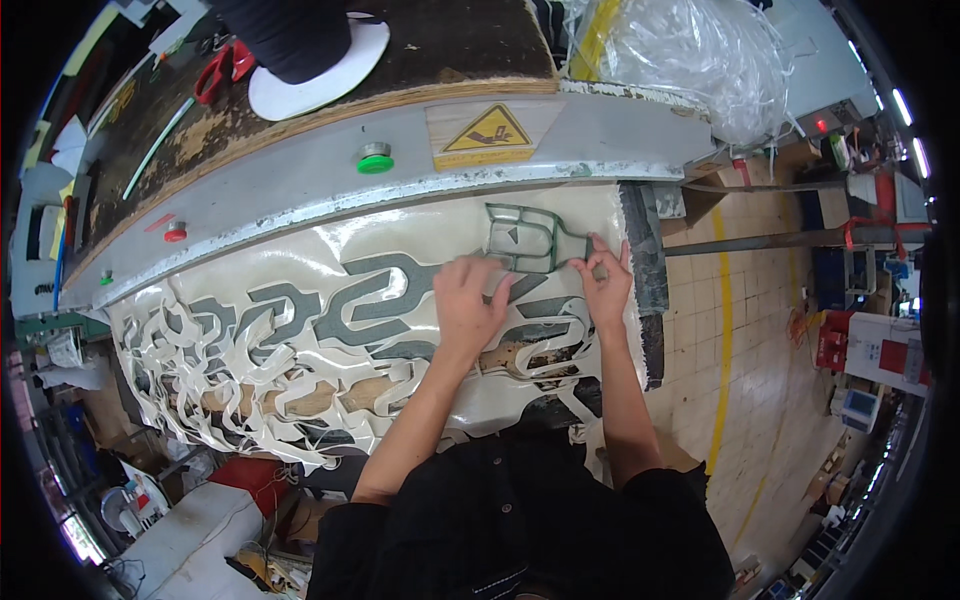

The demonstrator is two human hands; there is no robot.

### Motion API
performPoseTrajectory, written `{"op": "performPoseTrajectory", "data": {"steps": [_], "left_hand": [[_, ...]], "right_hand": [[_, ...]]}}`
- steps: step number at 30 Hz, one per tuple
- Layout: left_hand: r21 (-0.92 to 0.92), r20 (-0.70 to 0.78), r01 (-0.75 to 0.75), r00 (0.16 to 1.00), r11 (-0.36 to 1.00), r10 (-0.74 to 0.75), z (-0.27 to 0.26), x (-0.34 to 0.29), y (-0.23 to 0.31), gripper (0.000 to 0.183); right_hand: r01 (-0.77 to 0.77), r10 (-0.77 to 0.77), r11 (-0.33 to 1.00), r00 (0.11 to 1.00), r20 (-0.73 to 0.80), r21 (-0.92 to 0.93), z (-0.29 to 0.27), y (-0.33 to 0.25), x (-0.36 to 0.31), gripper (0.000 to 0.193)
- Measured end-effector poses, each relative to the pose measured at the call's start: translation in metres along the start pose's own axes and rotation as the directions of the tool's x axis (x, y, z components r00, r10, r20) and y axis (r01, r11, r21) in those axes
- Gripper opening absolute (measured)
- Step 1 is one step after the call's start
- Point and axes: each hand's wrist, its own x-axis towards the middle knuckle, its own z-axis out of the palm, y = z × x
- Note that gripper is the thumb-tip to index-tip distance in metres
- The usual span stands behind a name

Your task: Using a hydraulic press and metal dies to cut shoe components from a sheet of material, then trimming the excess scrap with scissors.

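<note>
A green metal cutting die [521,212], an open frame with a narrow end on the right, lies on a glossy cream sheet [375,232]. My right hand [606,285] pinches the narrow end between thumb and fingers. Beside the die's lower left corner is my left hand [468,305], thumb apart from the slightly blurred fingers, with nothing visible in it. Curved shapes have been cut from the sheet, and a grey-green layer [365,310] shows through the gaps. Loose cream offcut strips [265,375] are tangled at the left.
A grey machine beam [300,185] runs just beyond the sheet, bearing a green button [375,160], a red button [175,232] and a yellow warning sign [488,133]. Above it sit a black thread cone [290,35], red-handled scissors [222,72] and a clear plastic bundle [700,65].
</note>
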Motion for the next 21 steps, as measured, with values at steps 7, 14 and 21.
{"op": "performPoseTrajectory", "data": {"steps": [7,14,21], "left_hand": [[0.084,0.045,0.035,0.998,0.996,-0.039,-0.005,0.023,-0.019,0.057],[0.189,0.234,-0.123,0.969,0.974,0.077,-0.038,0.049,0.007,0.040],[0.172,0.170,-0.097,0.983,0.980,0.067,0.010,0.034,-0.018,0.043]], "right_hand": [[0.216,-0.153,0.960,0.939,0.309,-0.180,-0.010,-0.021,0.040,0.013],[0.232,-0.192,0.964,0.945,0.264,-0.129,-0.031,-0.044,0.063,0.007],[0.019,-0.012,0.997,0.996,0.086,-0.077,0.012,-0.004,0.039,0.013]]}}
